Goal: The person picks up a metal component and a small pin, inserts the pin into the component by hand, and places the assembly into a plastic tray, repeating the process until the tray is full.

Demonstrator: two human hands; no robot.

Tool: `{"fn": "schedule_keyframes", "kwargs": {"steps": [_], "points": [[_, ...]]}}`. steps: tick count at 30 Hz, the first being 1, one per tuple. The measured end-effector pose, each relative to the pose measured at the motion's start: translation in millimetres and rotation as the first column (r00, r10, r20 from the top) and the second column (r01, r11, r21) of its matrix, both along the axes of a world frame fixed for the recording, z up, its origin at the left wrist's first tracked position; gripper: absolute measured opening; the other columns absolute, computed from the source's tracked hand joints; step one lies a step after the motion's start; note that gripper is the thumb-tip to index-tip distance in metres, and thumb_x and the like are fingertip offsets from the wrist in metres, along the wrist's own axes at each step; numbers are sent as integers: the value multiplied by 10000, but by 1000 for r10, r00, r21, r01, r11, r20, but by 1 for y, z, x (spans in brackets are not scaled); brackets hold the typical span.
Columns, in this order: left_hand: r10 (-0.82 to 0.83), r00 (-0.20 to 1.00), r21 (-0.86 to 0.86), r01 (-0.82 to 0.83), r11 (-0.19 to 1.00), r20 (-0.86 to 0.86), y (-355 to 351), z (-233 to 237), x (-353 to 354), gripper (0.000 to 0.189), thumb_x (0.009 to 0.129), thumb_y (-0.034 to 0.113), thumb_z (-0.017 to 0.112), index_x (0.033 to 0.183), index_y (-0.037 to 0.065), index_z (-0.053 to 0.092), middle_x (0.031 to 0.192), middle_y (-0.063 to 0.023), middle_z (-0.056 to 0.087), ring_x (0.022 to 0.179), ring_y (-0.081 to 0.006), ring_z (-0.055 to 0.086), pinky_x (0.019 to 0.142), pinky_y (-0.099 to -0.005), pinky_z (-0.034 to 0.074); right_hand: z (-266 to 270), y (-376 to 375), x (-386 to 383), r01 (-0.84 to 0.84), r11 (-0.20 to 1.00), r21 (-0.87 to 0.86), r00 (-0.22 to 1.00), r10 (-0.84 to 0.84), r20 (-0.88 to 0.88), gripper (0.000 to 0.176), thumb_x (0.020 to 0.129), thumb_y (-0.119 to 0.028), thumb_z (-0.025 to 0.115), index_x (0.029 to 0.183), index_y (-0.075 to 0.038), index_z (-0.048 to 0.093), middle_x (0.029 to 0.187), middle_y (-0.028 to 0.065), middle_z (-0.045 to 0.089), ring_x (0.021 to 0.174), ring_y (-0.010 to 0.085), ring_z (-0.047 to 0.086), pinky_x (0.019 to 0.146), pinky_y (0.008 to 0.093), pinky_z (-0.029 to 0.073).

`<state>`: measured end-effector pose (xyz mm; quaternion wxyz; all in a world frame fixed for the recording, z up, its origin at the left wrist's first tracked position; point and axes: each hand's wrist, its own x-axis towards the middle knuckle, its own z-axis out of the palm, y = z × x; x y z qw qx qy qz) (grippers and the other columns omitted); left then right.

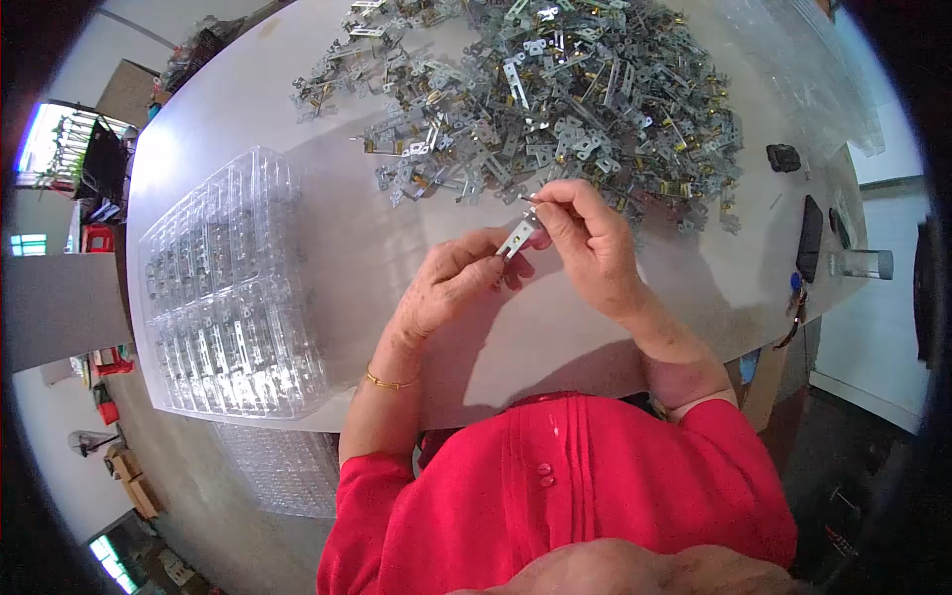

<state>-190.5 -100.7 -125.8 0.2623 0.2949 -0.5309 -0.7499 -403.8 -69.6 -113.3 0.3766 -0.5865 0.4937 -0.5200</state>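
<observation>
Over the table, my left hand is closed on one end of a flat metal bracket with holes in it. The bracket slants up to the right. My right hand pinches at its upper end, thumb and forefinger together; a small thin piece shows at those fingertips, too small to name. Just beyond both hands lies a large heap of metal brackets, some with brass-coloured parts. To the left of my left hand stands a clear plastic tray with brackets lying in rows in its slots.
Below the table's left edge are more clear plastic trays. At the right lie a black phone-like object, a small black item and a clear cup. Clear plastic sheeting covers the far right corner.
</observation>
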Motion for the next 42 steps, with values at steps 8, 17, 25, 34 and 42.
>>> {"fn": "schedule_keyframes", "kwargs": {"steps": [8,17,25,34,42], "points": [[219,966,14,-219,976,-135,1,-8,-4,360,997,159,677,1306,-3,588,1122,-132,723,923,-205,697,773,-319,551,9,-2,-2,85,945,-316,945,-177,-274,116,930,-16,685,1039,-43,659,891,130,678,748,301,676,650,377,521],[279,944,-53,-292,955,-176,0,-19,-2,442,931,27,742,1340,24,573,1148,-60,702,1010,-132,656,831,-275,547,4,5,6,-27,978,-205,941,-44,-335,100,897,-31,702,974,-43,641,824,141,673,720,343,673,607,423,508],[335,936,-211,-351,912,-111,0,-28,-7,449,892,-2,772,1303,33,594,1126,-38,682,1021,-121,639,886,-279,527,-5,6,7,-95,972,-215,895,-11,-446,104,901,-37,686,987,-52,630,820,148,654,736,373,661,629,446,508],[290,954,-431,-231,872,76,-2,-17,-4,463,884,29,786,1307,34,599,1185,-54,681,1072,-141,652,928,-322,550,-5,3,8,-118,973,-197,888,15,-459,69,923,-21,660,973,-41,617,830,170,647,758,396,657,649,456,503],[295,955,-390,-255,885,44,-2,-17,-3,427,915,45,760,1302,27,579,1124,-30,668,1044,-119,630,911,-302,529,1,6,10,-107,990,-88,887,55,-459,55,959,-29,647,1008,-50,633,814,161,656,706,331,652,634,390,496]]}}
